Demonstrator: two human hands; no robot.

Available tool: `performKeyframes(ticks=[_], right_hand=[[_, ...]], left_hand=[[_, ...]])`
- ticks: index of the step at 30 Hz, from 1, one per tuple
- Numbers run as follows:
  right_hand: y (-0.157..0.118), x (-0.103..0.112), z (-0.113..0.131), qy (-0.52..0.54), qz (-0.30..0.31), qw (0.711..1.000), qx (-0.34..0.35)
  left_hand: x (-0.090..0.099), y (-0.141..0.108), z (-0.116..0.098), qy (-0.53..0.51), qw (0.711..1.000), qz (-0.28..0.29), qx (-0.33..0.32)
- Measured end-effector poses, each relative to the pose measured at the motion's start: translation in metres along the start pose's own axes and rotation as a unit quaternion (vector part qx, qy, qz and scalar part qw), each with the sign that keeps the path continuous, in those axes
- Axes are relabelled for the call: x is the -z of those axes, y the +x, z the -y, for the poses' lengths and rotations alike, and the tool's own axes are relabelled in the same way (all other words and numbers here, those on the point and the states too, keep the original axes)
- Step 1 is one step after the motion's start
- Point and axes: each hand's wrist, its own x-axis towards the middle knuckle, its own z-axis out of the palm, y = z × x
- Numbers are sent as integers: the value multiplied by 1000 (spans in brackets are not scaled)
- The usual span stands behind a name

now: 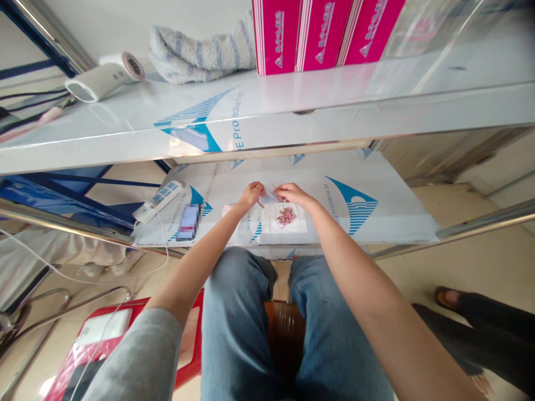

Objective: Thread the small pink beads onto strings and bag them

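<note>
Grip of L hand [252, 195] & R hand [292, 193] was narrow, pinching clear plastic [271, 196] btwn them. Pink beads [286, 217] lay piled on white sheet [270, 224], just nearer the body, on lower shelf [397, 214]; phone [184, 229] sat well L.

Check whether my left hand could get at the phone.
Likely yes: the phone lies uncovered left of your left hand and nothing visible blocks the way, though that hand may hold clear plastic.
</note>
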Motion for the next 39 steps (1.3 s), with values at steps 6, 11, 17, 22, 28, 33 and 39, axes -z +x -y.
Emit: performKeyframes(ticks=[6,11,17,22,28,33,39], right_hand=[[-6,8,6,-2,-108,993,-37],[-9,11,6,-34,-86,996,1],[-15,16,12,-49,-44,998,-1],[-15,19,13,-56,-48,997,23],[-13,18,13,-40,-65,997,9],[-12,17,14,-9,-69,997,-13],[-15,19,13,-22,-48,999,2]], left_hand=[[-22,6,-18,121,977,-171,-52],[-39,0,-18,59,993,-85,-61],[-37,-1,-20,41,996,-48,-58],[-36,1,-19,17,997,-24,-65],[-34,5,-12,-99,995,0,-27],[-28,-3,-18,-195,980,18,42],[-27,-5,-20,-211,977,29,16]])
